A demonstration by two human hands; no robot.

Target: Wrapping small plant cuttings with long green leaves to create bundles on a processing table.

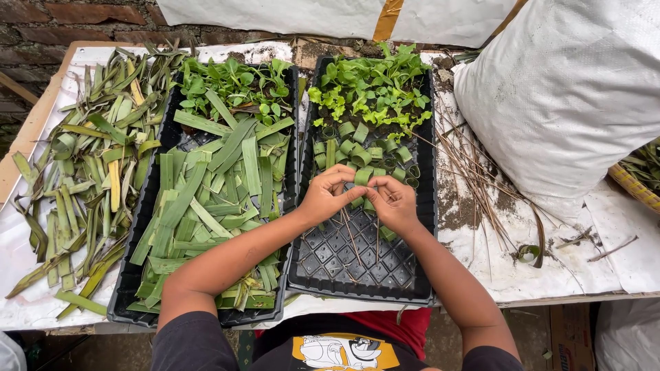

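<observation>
My left hand and my right hand meet over the right black seedling tray. Together they pinch a small rolled green leaf ring between their fingertips. Just beyond my hands lie several more rolled leaf rings, and behind them green seedlings fill the tray's far end. Thin brown sticks lie on the tray's bare cells below my hands.
The left black tray holds cut leaf strips and seedlings at its far end. Loose long leaves lie further left. A big white sack stands at right, with dry twigs and soil beside it.
</observation>
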